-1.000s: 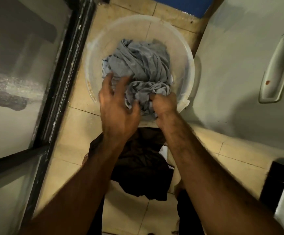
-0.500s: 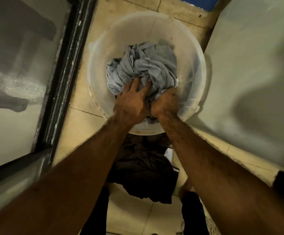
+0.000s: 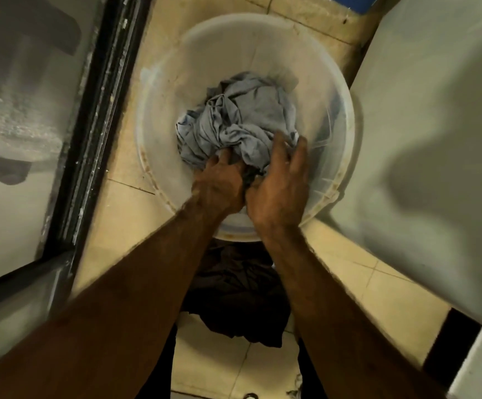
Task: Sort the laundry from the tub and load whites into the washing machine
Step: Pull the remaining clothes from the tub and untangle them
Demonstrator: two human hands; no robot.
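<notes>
Hemming the tub [image 3: 263,47] are a black frame [image 3: 90,133], grey panel [image 3: 429,125], dark clothes [image 3: 239,306].

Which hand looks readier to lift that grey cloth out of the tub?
Probably the left hand: its fingers curl into the near edge of the grey cloth in the tub. The right hand only lies with spread fingers against the bundle's side.

No writing, label, brand or number is readable on the tub [image 3: 234,44], the grey cloth [image 3: 248,122] or anything around them.
</notes>
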